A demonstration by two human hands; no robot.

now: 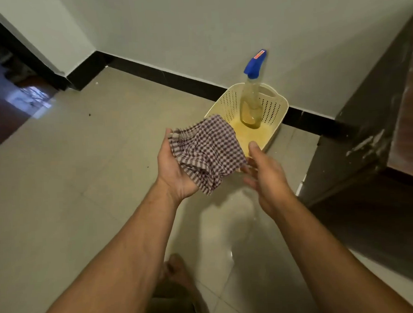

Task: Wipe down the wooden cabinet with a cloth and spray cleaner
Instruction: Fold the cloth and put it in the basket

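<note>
Lying across the left palm: checked cloth [206, 151], bunched and folded, its long axis running from the lower left near the wrist up and to the right toward the basket.
Left hand [175, 169]: turned palm up, fingers loosely spread under the cloth, cradling it rather than pinching it.
Right hand [264, 175]: held open beside the cloth's right edge, thumb pointing up, fingertips at or just touching the fabric; firm contact cannot be told.
Spray bottle [251, 100]: standing in the basket, leaning slightly, long axis near vertical, blue trigger head at the top with its nozzle pointing up and to the right toward the wall.
Basket [226, 101]: cream, perforated, sitting on the floor against the black skirting, just beyond both hands.
Wooden cabinet [374, 130]: dark, standing at the right edge of view, near the basket; pale smears are showing on its side.
Floor [71, 176]: light glossy tiles, reflecting light below the hands.
</note>
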